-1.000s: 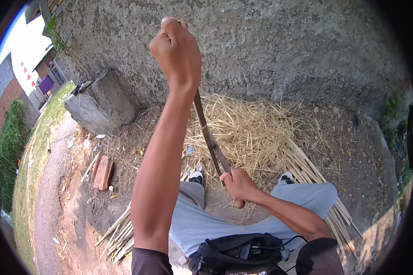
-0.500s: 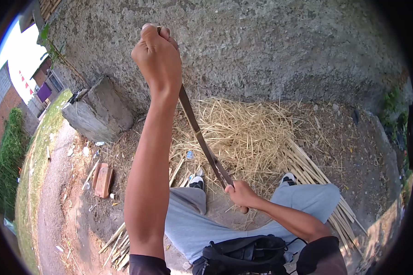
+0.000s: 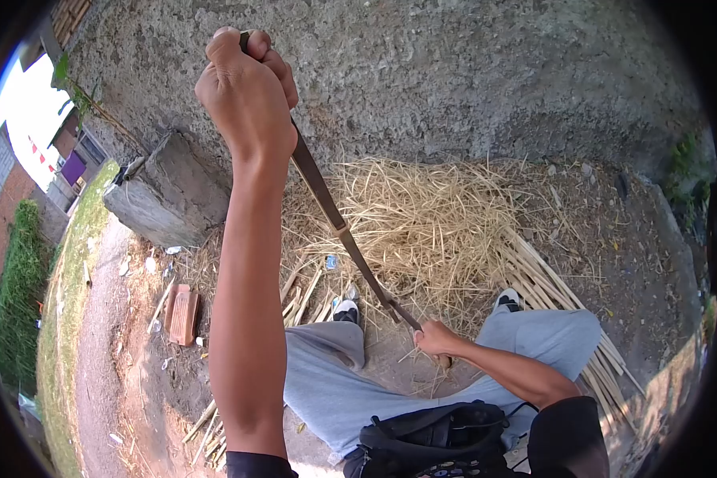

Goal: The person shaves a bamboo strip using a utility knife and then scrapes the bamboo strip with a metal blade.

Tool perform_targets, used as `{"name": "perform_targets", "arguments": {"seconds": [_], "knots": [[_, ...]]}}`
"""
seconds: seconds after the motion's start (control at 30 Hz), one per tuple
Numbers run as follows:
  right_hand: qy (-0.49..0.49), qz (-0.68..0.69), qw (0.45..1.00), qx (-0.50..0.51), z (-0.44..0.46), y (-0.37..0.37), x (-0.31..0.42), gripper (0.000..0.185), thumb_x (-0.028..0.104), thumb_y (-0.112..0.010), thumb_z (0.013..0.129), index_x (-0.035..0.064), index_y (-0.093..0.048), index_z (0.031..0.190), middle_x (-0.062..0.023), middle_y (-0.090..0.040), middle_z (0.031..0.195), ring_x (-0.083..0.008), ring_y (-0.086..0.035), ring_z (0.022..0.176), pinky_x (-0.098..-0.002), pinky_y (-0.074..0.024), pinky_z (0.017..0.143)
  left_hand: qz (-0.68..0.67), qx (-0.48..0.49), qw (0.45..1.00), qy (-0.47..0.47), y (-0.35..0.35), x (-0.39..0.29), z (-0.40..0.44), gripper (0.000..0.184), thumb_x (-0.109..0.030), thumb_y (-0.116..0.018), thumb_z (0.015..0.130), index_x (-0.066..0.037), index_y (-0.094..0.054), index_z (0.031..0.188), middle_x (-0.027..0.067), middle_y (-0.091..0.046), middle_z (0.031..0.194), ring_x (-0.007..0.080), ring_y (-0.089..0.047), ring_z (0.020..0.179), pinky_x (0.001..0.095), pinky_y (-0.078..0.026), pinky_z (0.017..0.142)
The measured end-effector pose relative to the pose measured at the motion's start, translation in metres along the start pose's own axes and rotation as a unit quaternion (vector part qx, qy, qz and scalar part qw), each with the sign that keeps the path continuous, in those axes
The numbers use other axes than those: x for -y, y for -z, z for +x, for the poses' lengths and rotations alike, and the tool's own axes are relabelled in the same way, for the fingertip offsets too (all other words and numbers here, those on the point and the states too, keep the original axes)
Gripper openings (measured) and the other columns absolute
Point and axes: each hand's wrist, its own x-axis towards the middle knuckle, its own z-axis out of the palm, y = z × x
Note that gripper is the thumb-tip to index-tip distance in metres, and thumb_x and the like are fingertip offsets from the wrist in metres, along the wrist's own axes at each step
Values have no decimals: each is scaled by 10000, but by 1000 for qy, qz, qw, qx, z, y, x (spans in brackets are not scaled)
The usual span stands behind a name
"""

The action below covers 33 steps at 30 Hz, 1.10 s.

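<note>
My left hand (image 3: 247, 88) is raised at the upper left, its fingers wrapped round the top end of a long dark bamboo strip (image 3: 316, 187). The strip slants down to the right, with a lighter joint partway along it. Low in the middle, my right hand (image 3: 436, 338) is closed round a knife (image 3: 407, 316); the wooden handle end shows below the fist. The blade meets the strip near its lower end, just above my right hand.
A heap of pale shavings (image 3: 422, 223) lies by the rough wall (image 3: 470, 80). Split sticks (image 3: 550, 283) lie at the right, more at the lower left. A concrete block (image 3: 167, 195), a reddish tile (image 3: 184, 315) and a black bag (image 3: 434, 434) are also in view.
My left hand has moved left, tilting the strip further. My right hand with the knife has moved slightly down and right, and the blade now sits near the strip's lower end.
</note>
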Motion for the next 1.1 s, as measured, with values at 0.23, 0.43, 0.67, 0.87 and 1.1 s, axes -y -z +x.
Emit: {"name": "perform_targets", "arguments": {"seconds": [0.23, 0.43, 0.67, 0.87, 1.1], "knots": [[157, 76, 977, -124, -31, 44, 71, 332, 206, -450, 972, -21, -671, 875, -154, -561, 528, -256, -608, 458, -412, -489, 486, 9, -1, 1000, -6, -2, 12, 10, 327, -270, -334, 970, -92, -412, 707, -38, -266, 532, 87, -211, 448, 276, -164, 438], [104, -51, 992, -47, 47, -62, -113, 300, 265, -506, 976, 25, -684, 946, -119, -561, 548, -213, -563, 482, -405, -444, 517, 12, -1, 1000, 2, 4, 3, 4, 313, -271, -337, 965, -100, -392, 709, -37, -230, 531, 85, -182, 458, 276, -157, 440], [82, 58, 991, -90, 14, -3, 14, 366, 282, -503, 947, -29, -671, 854, -243, -620, 650, -386, -638, 587, -446, -502, 592, 28, -4, 999, -16, 8, 3, 9, 304, -254, -325, 963, -99, -392, 710, -36, -225, 530, 88, -182, 457, 279, -150, 431], [-11, -71, 996, -52, 45, -94, -147, 368, 260, -506, 933, -46, -661, 801, -225, -617, 611, -352, -658, 577, -433, -523, 591, 33, -14, 999, -27, 19, -2, 4, 308, -254, -309, 967, -99, -390, 714, -37, -225, 532, 88, -175, 456, 280, -145, 430], [51, 30, 995, -79, 22, -24, -14, 340, 220, -512, 924, -61, -632, 773, -253, -612, 644, -400, -643, 637, -471, -501, 635, 3, 21, 1000, -16, 47, -6, 10, 309, -241, -294, 982, -117, -374, 710, -42, -234, 527, 89, -171, 449, 280, -141, 412]]}}
